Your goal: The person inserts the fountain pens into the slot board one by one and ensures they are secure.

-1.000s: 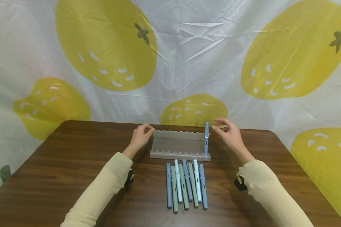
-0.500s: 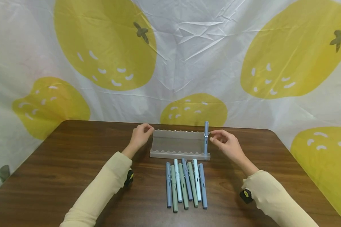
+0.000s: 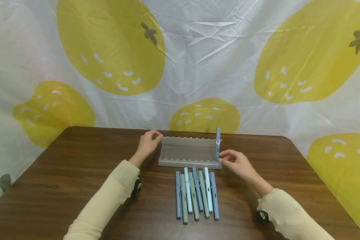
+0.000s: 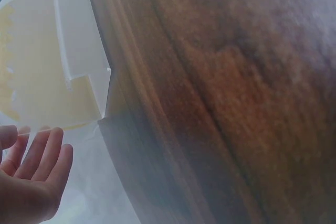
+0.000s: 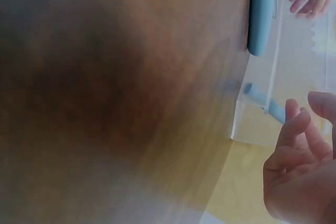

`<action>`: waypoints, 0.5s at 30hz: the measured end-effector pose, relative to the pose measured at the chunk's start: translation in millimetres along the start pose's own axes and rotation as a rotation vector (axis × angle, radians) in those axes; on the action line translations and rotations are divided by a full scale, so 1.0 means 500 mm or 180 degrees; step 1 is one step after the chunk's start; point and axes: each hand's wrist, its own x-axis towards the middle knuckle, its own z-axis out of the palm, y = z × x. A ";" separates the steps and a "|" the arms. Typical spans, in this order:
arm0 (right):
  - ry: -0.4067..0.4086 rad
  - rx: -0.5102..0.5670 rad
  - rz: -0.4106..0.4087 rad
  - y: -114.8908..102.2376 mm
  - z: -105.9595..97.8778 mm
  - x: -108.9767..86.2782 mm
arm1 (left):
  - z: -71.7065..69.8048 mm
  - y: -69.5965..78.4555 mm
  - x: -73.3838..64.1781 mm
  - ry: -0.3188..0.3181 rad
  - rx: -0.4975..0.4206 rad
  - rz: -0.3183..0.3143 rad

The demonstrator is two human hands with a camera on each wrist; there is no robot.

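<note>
The left hand (image 3: 150,143) sits between nine and ten o'clock of the pen rack (image 3: 189,152), its wrist bent slightly inward, thumb and forefinger pinching the rack's side edge near the back corner. The right hand (image 3: 238,163) lies between three and four o'clock of the rack, reaching in toward the nine o'clock side. Its fingers are loosely bent, with thumb and forefinger parted and gripping nothing; whether the fingertips touch the blue pen (image 3: 218,141) just beside them is hard to tell.

That pen is slim, smooth and capped, with a wire-like clip. It lies across the rack's three o'clock end, from the front rail to the back wall, its twelve o'clock tip jutting past the edge. The rack is frosted, translucent and thin-walled, a wide shallow shape whose front and back edges are cut in even scallops.

Toward six o'clock of the rack, eight capped pens (image 3: 194,196) lie side by side in staggered order, matte-looking in slate blue, sage green and pale blue. Beneath is a dark brown wood-grain table (image 3: 78,173) with rounded far corners. At twelve o'clock hangs a creased white cloth (image 3: 210,66) printed with big yellow lemons.
</note>
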 end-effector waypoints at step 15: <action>-0.0490 -0.0108 0.0244 -0.008 0.022 -0.021 | 0.001 0.000 -0.001 -0.0011 -0.0051 -0.0020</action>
